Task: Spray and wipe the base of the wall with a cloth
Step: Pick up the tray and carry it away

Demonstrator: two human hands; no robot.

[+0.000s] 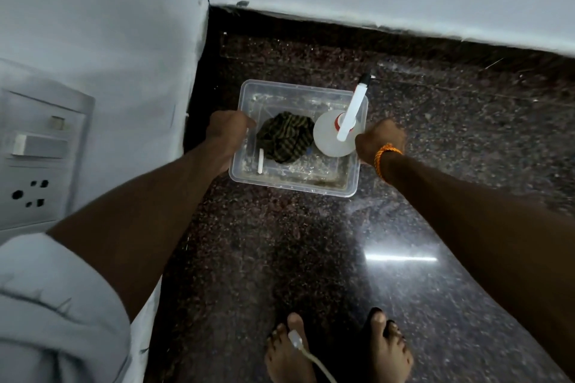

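Gripping the tub [292, 188] rims (fingers curled over them), left hand [228, 130] and right hand [381, 140] may tilt it, toppling the spray bottle [331, 138].

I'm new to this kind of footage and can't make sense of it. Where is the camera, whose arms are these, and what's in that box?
There is no machine here: a person wears one wide-angle camera on the head, so you look down along their arms at the dark stone floor and their bare feet. The left hand and the right hand each grip an opposite side of a clear plastic box near the base of the wall. Inside are a dark striped cloth, a white spray bottle and a small white stick. Whether the box is lifted or resting on the floor, I cannot tell.
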